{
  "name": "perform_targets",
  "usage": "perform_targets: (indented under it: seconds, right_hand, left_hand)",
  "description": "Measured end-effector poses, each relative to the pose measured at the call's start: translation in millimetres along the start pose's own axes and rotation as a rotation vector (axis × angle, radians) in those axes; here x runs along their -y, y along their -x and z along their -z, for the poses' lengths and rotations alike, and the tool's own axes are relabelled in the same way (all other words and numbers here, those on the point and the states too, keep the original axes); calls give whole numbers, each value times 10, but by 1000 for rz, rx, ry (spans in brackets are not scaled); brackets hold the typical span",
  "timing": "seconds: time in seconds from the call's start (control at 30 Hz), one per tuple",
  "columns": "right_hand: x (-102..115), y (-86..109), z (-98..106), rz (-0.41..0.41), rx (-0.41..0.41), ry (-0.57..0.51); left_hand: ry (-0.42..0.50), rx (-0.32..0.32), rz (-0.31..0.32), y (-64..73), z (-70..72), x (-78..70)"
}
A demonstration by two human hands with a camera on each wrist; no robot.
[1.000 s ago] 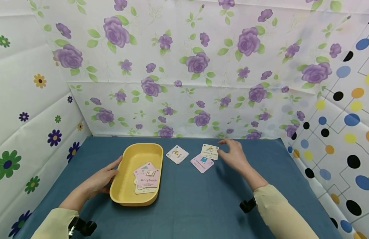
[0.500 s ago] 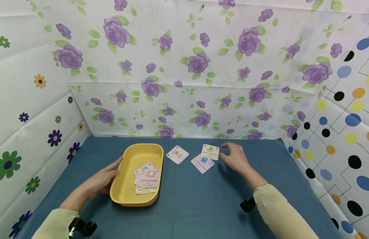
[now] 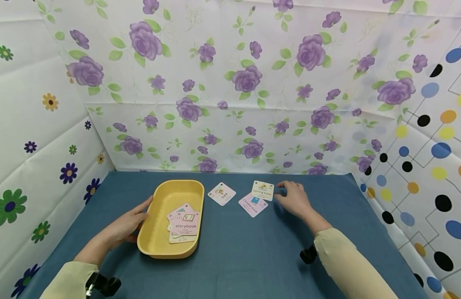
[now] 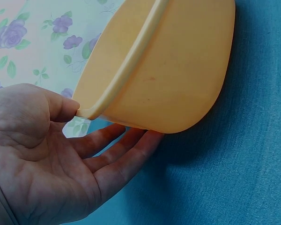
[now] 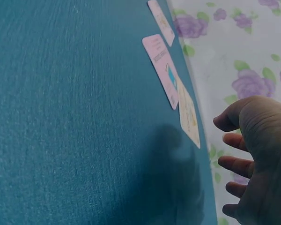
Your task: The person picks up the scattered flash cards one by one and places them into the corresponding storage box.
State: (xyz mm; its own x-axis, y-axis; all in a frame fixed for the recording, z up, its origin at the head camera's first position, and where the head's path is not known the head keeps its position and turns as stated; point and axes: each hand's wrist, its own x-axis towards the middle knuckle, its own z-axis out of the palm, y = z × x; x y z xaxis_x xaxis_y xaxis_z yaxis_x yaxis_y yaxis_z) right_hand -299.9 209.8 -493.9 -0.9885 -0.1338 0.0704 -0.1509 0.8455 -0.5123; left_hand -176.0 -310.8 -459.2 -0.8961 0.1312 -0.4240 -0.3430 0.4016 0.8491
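My left hand (image 3: pixel 122 226) holds the side of a yellow plastic tray (image 3: pixel 159 207); in the left wrist view its thumb is on the rim and the other fingers lie against the outer wall. Just right of a cream "sailing boat" card (image 3: pixel 262 190), my right hand (image 3: pixel 295 199) hovers with fingers slightly bent and nothing between them. That card overlaps the top of a pink "Chinese book" card (image 3: pixel 252 206). Further left, a white "bee" card (image 3: pixel 221 194) lies turned like a diamond. Inside the tray is a loose pile topped by a pink "storybook" card (image 3: pixel 185 225).
A blue cloth (image 3: pixel 237 253) covers the table. Behind it hangs a sheet with purple roses (image 3: pixel 247 79), with patterned sheets on both sides. Black wrist cameras sit at the left cuff (image 3: pixel 103 283) and the right cuff (image 3: pixel 308 254).
My right hand has drawn back slightly to the right, away from the sailing boat card, leaving it on the Chinese book card. The left hand and tray have not moved.
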Motion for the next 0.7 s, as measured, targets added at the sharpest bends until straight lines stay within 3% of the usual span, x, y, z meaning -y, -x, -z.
perform_targets:
  seconds: [0.7]
  right_hand:
    - [-88,-120,-105,-23,27,103]
  left_hand:
    - [-9,-7,22,-11,3,-12]
